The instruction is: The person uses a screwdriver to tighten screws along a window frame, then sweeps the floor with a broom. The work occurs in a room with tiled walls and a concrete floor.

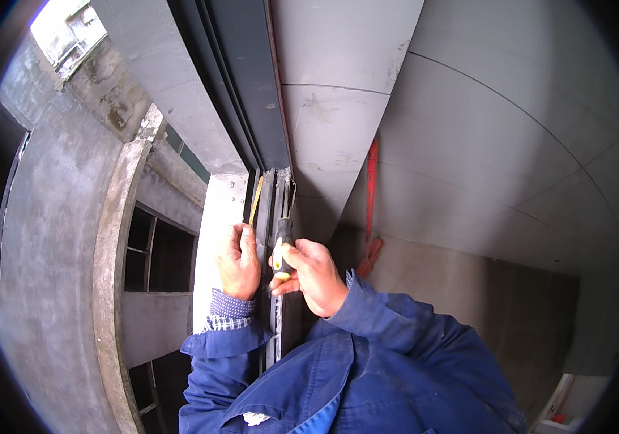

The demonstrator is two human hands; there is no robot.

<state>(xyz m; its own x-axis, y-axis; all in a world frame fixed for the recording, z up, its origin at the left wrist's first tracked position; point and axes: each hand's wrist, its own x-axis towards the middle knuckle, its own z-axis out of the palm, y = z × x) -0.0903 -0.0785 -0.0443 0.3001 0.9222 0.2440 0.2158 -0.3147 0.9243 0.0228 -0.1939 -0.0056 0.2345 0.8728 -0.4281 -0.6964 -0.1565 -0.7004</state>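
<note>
Curling around a slim black-and-yellow-handled screwdriver (284,231), the right hand (314,276) sits beside the left hand (238,263), which pinches a thin yellow strip (256,202), both items over the grey grooved metal track (269,192), where steady, straight alignment should probably best limit slipping.

- Left hand (238,266): pinched up, thumb (249,240) pressed in toward the fingers, tips pointing away from the body.
- Left wrist is covered by a cuff (232,305), and the left forearm (224,358) runs pretty much straight back behind those fingers in a blue sleeve.
- Right hand (315,278): closed in a proper grip, thumb (296,257) laid over the top and aimed left, other fingers curled in below it.
- Right forearm (403,316), blue sleeve too, angles off to the right of its fingers, elbow out wide.
- Hands are side by side, close but apart.
</note>
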